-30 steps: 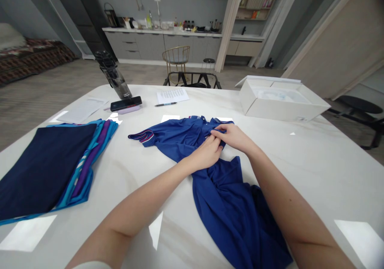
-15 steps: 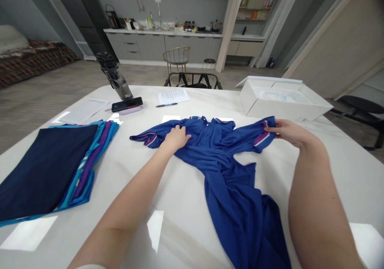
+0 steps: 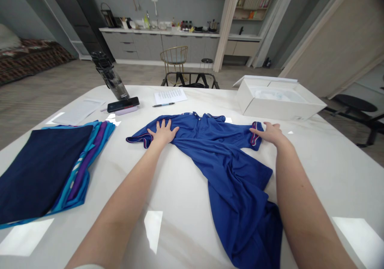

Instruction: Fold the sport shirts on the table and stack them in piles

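Note:
A royal blue polo shirt (image 3: 222, 157) with red-and-white sleeve trim lies spread across the white table (image 3: 330, 173), collar toward the far side, its lower part bunched toward me. My left hand (image 3: 163, 132) lies flat with fingers spread on the shirt's left shoulder, by the left sleeve. My right hand (image 3: 268, 133) rests flat, fingers stretched out, on the end of the right sleeve, beside its striped cuff. Neither hand grips anything.
A stack of folded navy, teal and purple garments (image 3: 51, 167) lies at the left. Beyond are papers (image 3: 78, 111), a phone (image 3: 123, 104), a dark bottle (image 3: 109, 77), a sheet with a pen (image 3: 169, 96), and an open white box (image 3: 277, 101) at the far right.
Both hands left the collar middle and parted. The right pulled the right sleeve outward and laid it down; the left slid to the left shoulder. Both now press flat.

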A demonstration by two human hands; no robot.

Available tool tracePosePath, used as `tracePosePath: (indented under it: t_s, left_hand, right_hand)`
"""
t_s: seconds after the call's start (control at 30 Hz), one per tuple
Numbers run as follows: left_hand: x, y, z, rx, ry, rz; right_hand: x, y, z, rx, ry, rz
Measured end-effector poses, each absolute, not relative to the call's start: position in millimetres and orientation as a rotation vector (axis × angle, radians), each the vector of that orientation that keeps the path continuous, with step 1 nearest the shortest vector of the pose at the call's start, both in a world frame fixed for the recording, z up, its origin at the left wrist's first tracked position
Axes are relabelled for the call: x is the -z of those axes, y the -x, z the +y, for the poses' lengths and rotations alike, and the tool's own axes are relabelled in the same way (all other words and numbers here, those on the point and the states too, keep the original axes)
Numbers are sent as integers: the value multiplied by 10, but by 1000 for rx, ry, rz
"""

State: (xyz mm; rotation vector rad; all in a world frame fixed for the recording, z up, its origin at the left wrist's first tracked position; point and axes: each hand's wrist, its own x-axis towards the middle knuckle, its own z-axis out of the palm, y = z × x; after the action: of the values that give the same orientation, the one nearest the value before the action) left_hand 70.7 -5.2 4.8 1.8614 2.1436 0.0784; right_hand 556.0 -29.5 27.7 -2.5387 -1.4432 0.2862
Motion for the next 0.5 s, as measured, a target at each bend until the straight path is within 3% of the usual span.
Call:
tracePosePath:
  t_s: [0.23,0.5]
  left_hand:
    - [5,-719,-42,-107,-1872,2174]
    - [23,-695,-22,-76,-1867,2172]
  right_hand:
    - [-171,-5601,-188,-427,2448,-1701]
    - [-322,-6333,-505,-66,2561,-1204]
